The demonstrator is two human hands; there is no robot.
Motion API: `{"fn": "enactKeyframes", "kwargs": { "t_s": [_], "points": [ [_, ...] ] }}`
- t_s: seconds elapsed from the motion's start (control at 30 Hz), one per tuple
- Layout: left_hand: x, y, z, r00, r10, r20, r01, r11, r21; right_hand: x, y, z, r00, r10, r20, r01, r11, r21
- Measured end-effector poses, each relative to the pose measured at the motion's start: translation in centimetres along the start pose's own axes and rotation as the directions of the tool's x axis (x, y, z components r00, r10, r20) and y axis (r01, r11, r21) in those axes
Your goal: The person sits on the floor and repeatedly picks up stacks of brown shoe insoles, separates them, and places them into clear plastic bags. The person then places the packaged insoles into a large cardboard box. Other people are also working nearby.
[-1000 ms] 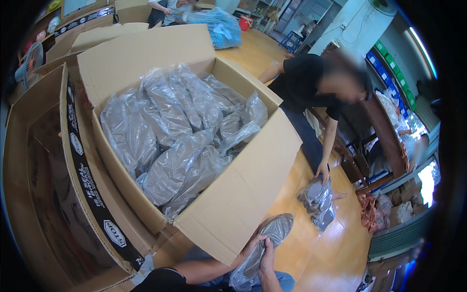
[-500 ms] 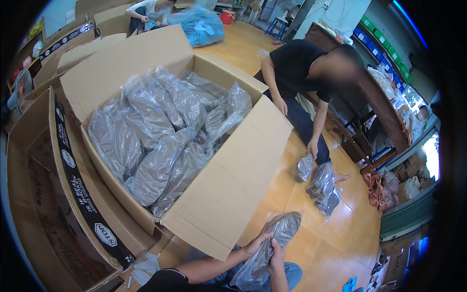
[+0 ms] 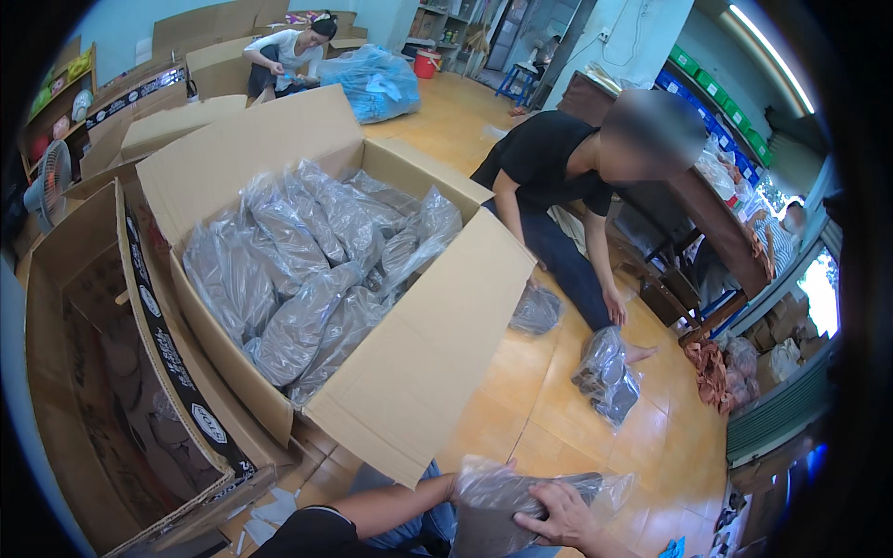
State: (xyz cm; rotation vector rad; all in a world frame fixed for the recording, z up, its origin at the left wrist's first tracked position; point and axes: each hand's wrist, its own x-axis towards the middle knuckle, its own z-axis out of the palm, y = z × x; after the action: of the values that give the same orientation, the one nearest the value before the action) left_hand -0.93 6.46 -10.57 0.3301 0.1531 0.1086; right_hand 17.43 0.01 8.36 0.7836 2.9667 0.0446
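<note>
The right hand (image 3: 561, 513) rests loosely spread-fingered on the plastic bag (image 3: 488, 516), which lies roughly sideways, nearside of the open box (image 3: 419, 349); the left hand (image 3: 453, 485) is mostly behind it, hold unclear.

The glossy yellow-orange tiled floor (image 3: 535, 430) carries open cardboard boxes (image 3: 419, 344), white scraps (image 3: 273, 509) beside them, clear bags of grey contents (image 3: 606, 377) lying apart, a small blue scrap (image 3: 672, 548), and, farther back, a red bucket (image 3: 427, 65), a blue stool (image 3: 513, 85) and a bulging blue bag (image 3: 372, 86).
</note>
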Motion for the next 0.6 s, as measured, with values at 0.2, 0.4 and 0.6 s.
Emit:
{"fn": "enactKeyframes", "kwargs": {
  "t_s": [0.2,0.4,0.6],
  "points": [
    [0.1,-1.1,0.9,0.944,0.117,0.308,0.003,0.931,-0.365,0.3,-0.4,-0.5,0.974,-0.223,0.042,0.221,0.889,-0.4],
    [-4.6,3.4,7.9,0.879,0.471,-0.073,-0.475,0.858,-0.195,-1.6,-0.6,2.6,0.709,0.434,-0.556,-0.514,0.858,0.014],
    [-7.7,8.1,14.6,0.655,0.733,0.182,-0.691,0.679,-0.247,-6.0,-2.2,11.9,0.265,0.925,-0.273,-0.804,0.369,0.466]
  ]
}}
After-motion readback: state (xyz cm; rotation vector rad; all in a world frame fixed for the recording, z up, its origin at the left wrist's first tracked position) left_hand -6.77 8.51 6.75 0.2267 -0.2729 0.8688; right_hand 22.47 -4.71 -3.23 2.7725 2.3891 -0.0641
